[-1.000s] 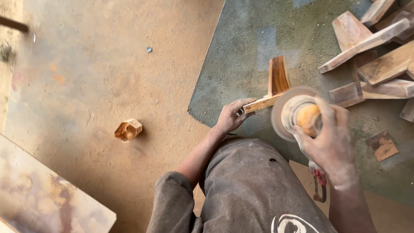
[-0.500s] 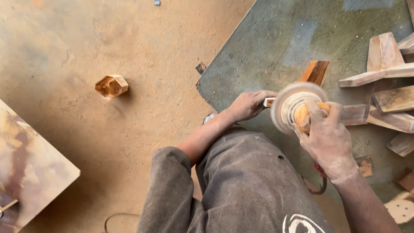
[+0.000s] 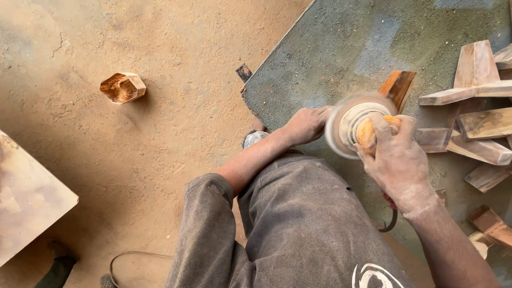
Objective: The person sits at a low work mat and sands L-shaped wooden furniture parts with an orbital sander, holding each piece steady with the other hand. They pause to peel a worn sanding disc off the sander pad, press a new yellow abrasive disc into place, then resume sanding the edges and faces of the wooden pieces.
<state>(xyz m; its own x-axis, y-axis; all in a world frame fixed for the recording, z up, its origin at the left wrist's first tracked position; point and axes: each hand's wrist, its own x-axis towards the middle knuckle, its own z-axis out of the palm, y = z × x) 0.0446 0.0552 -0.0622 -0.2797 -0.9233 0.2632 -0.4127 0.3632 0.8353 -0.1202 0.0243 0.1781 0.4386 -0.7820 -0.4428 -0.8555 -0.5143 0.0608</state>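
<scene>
My right hand point(image 3: 399, 160) grips an orange-bodied sander point(image 3: 368, 132) whose round disc point(image 3: 341, 125) is blurred with spin. My left hand point(image 3: 305, 124) is closed on the near end of a reddish wooden piece point(image 3: 398, 87), which sticks out beyond the disc over a grey-green mat point(image 3: 341, 48). The disc covers the part of the wood between my hands. My grey-trousered leg fills the lower middle of the view.
A pile of cut wooden pieces point(image 3: 474, 96) lies on the mat to the right, with more point(image 3: 490, 224) lower right. A small hexagonal wooden block point(image 3: 122, 87) sits on the sandy floor point(image 3: 160, 160) at upper left. A board point(image 3: 26, 202) lies at left.
The view has shifted, so the hexagonal block and the board sit differently in frame. The wooden piece has turned under the disc, its far end now pointing up and right.
</scene>
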